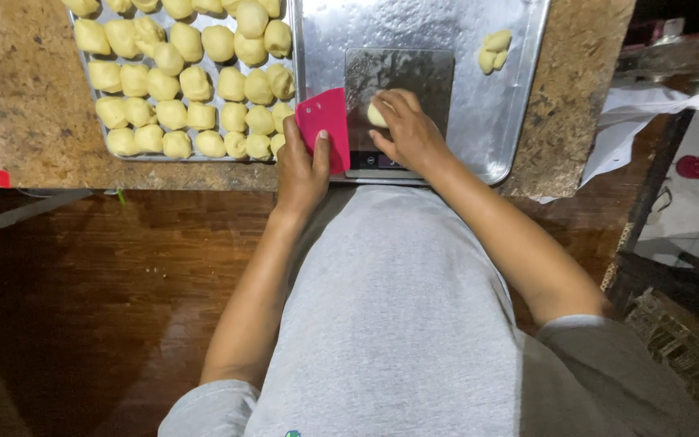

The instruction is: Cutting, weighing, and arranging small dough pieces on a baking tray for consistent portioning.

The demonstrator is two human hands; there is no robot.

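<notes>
A small pale dough piece (376, 114) lay on the dark platform of the kitchen scale (399, 77), at its left side, tucked under the fingertips of the right hand (408, 133). That hand rested over the scale's near half, its fingers bent loosely and closed around the piece from above and from the right, so that only the left end of the dough showed beyond them.

The left hand (301, 166) sat just left of the scale, at the table's near edge. Its fingers were curled shut on a pink dough scraper (323, 123), with the thumb pressed flat on the scraper's face; the scraper stood up from the hand and its right edge reached the scale's left rim.

The scale stood on a bare steel tray (519, 73). Behind and to the right of the scale, near that tray's far right corner, lay a little lump of dough scraps (494, 50). Left of the scale, a second tray (100, 113) was packed with rows of shaped dough portions (188, 85), touching one another.

Both trays sat on a speckled brown stone counter (26, 89). Far left of the scale, at the counter's near edge, was a small red square tag (1, 177). To the right of the scale, past the counter's end, crumpled white paper (633, 121) hung down.
</notes>
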